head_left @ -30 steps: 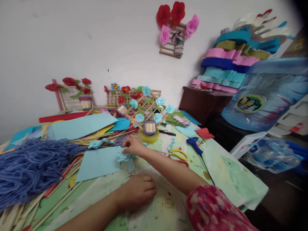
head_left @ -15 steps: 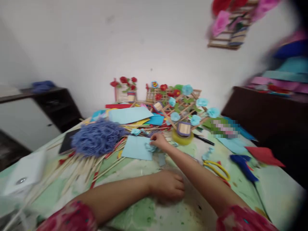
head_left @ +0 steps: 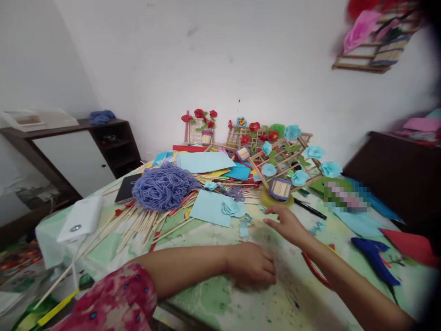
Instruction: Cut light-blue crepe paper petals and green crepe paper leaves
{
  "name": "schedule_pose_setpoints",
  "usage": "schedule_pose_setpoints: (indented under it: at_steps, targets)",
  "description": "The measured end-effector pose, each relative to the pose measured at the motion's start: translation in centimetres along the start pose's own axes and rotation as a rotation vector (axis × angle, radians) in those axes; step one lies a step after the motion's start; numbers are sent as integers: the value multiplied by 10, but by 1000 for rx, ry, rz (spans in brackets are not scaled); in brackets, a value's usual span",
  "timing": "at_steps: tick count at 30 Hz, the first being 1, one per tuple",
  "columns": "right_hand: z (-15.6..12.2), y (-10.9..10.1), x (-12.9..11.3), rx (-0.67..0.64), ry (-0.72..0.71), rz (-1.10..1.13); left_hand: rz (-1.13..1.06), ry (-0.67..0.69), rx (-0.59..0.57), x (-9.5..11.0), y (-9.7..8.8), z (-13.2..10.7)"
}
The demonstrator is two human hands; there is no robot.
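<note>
My right hand (head_left: 285,225) is open and holds nothing, its thumb and fingers apart above the table near the yellow tape roll (head_left: 267,198). To its left, a light blue crepe paper flower (head_left: 230,208) rests on a flat light blue paper sheet (head_left: 208,212). A small blue paper scrap (head_left: 244,228) lies just below that sheet. My left hand (head_left: 251,266) is palm down near the table's front, fingers curled in; whatever may be under them is hidden. The red handle of scissors (head_left: 313,269) shows beside my right forearm.
A purple yarn heap (head_left: 163,187) and many thin sticks (head_left: 146,225) lie left. Behind stands a stick lattice with blue paper flowers (head_left: 292,133). At right are a blue glue gun (head_left: 375,259), a black pen (head_left: 310,209) and red paper (head_left: 409,243). A white box (head_left: 81,218) is far left.
My right hand has let go of the blue paper flower, which now rests on the sheet, and has drawn back to the right with fingers spread. The left hand stays curled on the table. The view has shifted left.
</note>
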State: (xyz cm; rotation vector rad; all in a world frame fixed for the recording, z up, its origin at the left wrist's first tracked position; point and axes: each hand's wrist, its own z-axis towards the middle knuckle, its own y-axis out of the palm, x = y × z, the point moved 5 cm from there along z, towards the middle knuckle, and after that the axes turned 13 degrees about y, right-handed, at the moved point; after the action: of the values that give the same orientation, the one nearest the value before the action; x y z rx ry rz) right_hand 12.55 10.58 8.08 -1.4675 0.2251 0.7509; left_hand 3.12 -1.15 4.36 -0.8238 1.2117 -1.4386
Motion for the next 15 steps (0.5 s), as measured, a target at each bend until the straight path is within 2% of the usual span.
schedule_pose_setpoints:
  at_steps: [3,6,9,15]
  targets:
    - [-10,-30,27,50,82,-4,1,-29,27,0,-4,0]
    - [-21,-50,46,85,171,11,5,-77,41,-2,-3,-2]
    - [-32,-55,50,69,222,61,-3,-117,49,-4,0,-4]
    - [-37,-50,49,42,214,95,-24,-141,97,-5,1,-6]
